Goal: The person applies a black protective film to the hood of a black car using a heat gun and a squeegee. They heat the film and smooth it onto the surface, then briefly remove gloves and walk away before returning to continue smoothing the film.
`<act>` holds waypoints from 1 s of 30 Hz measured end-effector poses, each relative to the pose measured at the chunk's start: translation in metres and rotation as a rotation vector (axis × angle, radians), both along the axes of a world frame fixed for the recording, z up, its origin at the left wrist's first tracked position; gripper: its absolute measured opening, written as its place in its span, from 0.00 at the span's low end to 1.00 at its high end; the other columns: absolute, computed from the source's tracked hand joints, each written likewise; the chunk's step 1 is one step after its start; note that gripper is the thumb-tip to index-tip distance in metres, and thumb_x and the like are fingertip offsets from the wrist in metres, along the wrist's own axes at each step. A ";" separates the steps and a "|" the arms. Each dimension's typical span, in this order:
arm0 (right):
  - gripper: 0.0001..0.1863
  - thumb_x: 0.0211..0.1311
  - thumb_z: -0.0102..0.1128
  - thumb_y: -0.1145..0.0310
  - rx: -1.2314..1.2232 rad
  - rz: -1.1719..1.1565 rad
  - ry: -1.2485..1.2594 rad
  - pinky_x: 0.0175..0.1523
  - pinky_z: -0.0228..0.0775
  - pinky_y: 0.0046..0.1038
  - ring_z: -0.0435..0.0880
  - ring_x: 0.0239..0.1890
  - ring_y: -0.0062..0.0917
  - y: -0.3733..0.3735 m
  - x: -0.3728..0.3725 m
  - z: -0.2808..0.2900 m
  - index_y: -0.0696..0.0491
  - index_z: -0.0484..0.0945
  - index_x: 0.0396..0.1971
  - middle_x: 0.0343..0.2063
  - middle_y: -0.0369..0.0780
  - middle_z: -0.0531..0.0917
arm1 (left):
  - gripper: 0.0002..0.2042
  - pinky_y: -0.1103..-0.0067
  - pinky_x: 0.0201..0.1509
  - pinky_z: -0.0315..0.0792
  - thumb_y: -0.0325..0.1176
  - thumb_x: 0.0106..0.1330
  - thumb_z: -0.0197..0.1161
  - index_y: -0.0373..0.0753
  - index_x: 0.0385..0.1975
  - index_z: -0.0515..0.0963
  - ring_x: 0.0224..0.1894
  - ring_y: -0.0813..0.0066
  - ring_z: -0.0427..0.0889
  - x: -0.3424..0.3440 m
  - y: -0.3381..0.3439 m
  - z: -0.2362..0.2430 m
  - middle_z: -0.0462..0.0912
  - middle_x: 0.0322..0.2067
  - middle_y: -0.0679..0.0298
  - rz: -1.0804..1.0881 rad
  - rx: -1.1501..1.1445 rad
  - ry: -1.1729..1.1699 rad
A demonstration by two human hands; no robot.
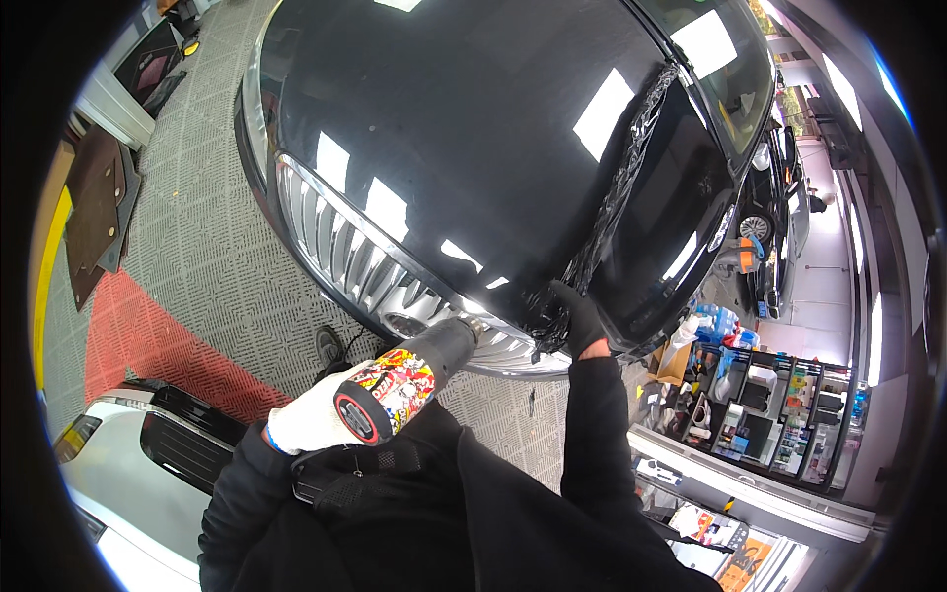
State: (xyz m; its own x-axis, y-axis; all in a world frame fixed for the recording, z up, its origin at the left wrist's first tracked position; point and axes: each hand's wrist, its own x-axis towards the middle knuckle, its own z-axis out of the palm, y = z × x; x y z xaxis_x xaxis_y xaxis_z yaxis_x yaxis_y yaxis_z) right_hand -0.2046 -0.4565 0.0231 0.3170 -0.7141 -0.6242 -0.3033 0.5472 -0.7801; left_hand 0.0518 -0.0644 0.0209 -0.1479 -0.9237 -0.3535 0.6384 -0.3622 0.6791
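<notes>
A heat gun (400, 395) with a colourful sticker wrap is in my left hand (314, 412), which wears a white glove. Its nozzle points forward at the grille (375, 266) of a black car, close to the front edge of the hood (444, 128). In a black glove, my right hand (580, 321) is closed on the front end of a crumpled strip of glossy black film (617, 187). That strip runs back across the hood toward the windshield, bunched in wrinkles. The fingertips of my right hand are partly lost against the dark film.
A white car (148, 483) stands behind me at the left. Brown mats (99, 207) lean at the far left. On the right are a shelf of small supplies (769, 414), an orange tool (747, 259) and another dark car (779, 227). The floor is grey tile (207, 247).
</notes>
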 end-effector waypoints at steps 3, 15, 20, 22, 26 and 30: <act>0.10 0.61 0.70 0.72 -0.049 0.081 0.107 0.43 0.80 0.29 0.89 0.35 0.26 -0.012 0.002 0.003 0.60 0.89 0.39 0.34 0.40 0.90 | 0.51 0.71 0.72 0.73 0.30 0.54 0.84 0.30 0.76 0.57 0.64 0.71 0.80 0.001 -0.004 0.004 0.79 0.65 0.56 0.007 -0.043 -0.059; 0.09 0.55 0.66 0.78 -0.246 -0.037 -0.015 0.43 0.81 0.29 0.90 0.34 0.29 -0.004 -0.001 -0.006 0.63 0.89 0.36 0.32 0.41 0.91 | 0.52 0.70 0.72 0.73 0.31 0.53 0.85 0.30 0.75 0.57 0.63 0.70 0.81 -0.003 -0.001 -0.005 0.80 0.63 0.55 0.119 0.049 0.167; 0.10 0.57 0.65 0.77 -0.167 -0.005 -0.125 0.46 0.82 0.29 0.91 0.36 0.29 0.001 -0.002 0.005 0.63 0.88 0.38 0.34 0.42 0.91 | 0.52 0.70 0.72 0.73 0.31 0.52 0.85 0.30 0.75 0.57 0.62 0.70 0.81 0.001 0.001 0.002 0.80 0.62 0.54 0.078 0.012 0.025; 0.12 0.57 0.64 0.77 -0.149 0.000 -0.143 0.46 0.83 0.30 0.91 0.36 0.30 0.002 0.000 0.010 0.63 0.88 0.40 0.35 0.42 0.91 | 0.52 0.70 0.72 0.73 0.31 0.52 0.85 0.29 0.75 0.57 0.62 0.70 0.81 0.001 0.003 0.003 0.80 0.62 0.54 0.081 0.026 0.067; 0.14 0.57 0.64 0.77 -0.071 0.017 -0.215 0.47 0.84 0.32 0.91 0.38 0.31 0.003 0.001 0.017 0.63 0.86 0.44 0.38 0.44 0.90 | 0.53 0.70 0.73 0.72 0.32 0.52 0.85 0.29 0.75 0.56 0.63 0.71 0.80 -0.005 0.005 -0.003 0.80 0.63 0.55 0.110 0.049 0.126; 0.14 0.58 0.64 0.77 -0.013 0.009 -0.198 0.46 0.85 0.33 0.91 0.38 0.32 0.002 0.002 0.017 0.62 0.85 0.45 0.37 0.43 0.90 | 0.55 0.70 0.74 0.71 0.32 0.52 0.86 0.28 0.76 0.53 0.64 0.72 0.79 -0.009 0.011 -0.010 0.79 0.64 0.56 0.141 0.030 0.136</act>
